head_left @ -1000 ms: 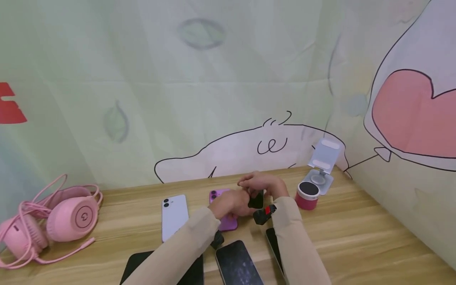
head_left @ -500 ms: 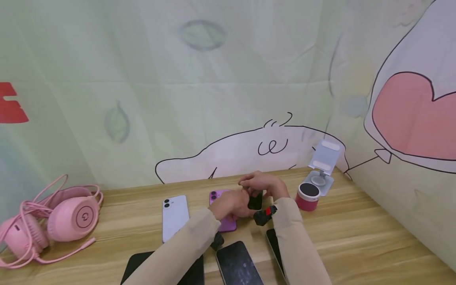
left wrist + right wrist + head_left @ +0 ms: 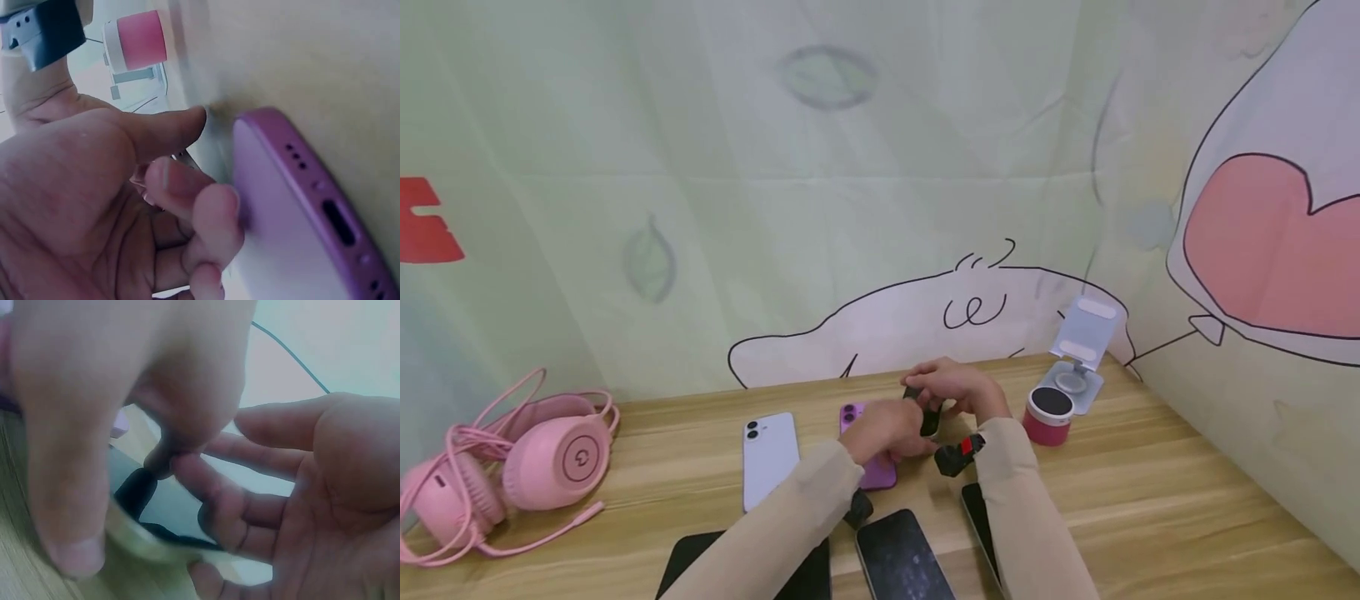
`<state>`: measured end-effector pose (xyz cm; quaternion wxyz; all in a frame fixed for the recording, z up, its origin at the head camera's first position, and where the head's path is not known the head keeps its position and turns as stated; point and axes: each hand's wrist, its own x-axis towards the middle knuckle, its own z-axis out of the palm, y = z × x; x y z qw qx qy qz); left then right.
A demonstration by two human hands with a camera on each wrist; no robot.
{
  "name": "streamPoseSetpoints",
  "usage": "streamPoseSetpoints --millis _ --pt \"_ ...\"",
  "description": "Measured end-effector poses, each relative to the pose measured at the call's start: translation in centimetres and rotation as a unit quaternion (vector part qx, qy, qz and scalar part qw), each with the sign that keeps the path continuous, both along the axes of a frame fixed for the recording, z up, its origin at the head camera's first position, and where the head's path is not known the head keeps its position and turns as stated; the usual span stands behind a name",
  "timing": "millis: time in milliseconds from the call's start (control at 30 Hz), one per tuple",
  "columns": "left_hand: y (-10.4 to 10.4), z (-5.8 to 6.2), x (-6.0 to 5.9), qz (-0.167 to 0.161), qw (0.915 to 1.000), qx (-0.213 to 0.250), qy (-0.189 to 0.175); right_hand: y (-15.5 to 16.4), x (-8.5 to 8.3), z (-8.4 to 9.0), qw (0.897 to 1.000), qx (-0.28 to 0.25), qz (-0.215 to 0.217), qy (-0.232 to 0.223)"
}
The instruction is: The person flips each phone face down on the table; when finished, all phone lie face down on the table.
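Head view: a small black object (image 3: 929, 414) sits between both hands above the table (image 3: 1150, 500), pinched at its top by the right hand (image 3: 955, 387) and held from below by the fingers of the left hand (image 3: 887, 429). Just under the left grip lies a purple phone (image 3: 874, 467), back up. A white phone (image 3: 767, 457) lies further left; a pink-based stand (image 3: 1048, 412) is just right of the right grip.

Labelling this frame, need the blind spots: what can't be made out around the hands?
- Small dark object: head view, too small, wrapped by both hands; right wrist view blurred.
- Purple phone: cut by the left wrist frame edge; in head view, left hand covers it.
- Right hand grip: fingers overlap.
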<state>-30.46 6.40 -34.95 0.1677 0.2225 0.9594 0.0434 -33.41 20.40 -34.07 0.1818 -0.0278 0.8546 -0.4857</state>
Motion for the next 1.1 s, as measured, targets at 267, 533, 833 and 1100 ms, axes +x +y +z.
streamPoseSetpoints --millis 267,533,833,1100 --pt "-0.6 0.7 -0.7 0.007 0.9989 0.006 -0.046 -0.1 -0.5 0.2 0.991 -0.092 -0.092 0.042" --pt "-0.6 1.4 -0.3 0.013 0.9979 0.021 -0.06 -0.5 -0.4 0.3 0.965 -0.15 -0.212 0.041" --pt "-1.2 1.9 -0.5 0.056 0.9906 0.085 -0.092 -0.7 -0.2 -0.1 0.991 -0.073 -0.114 0.025" --pt "-1.9 2.0 -0.8 0.049 0.9849 0.135 -0.096 -0.9 -0.1 -0.3 0.995 -0.066 -0.074 0.024"
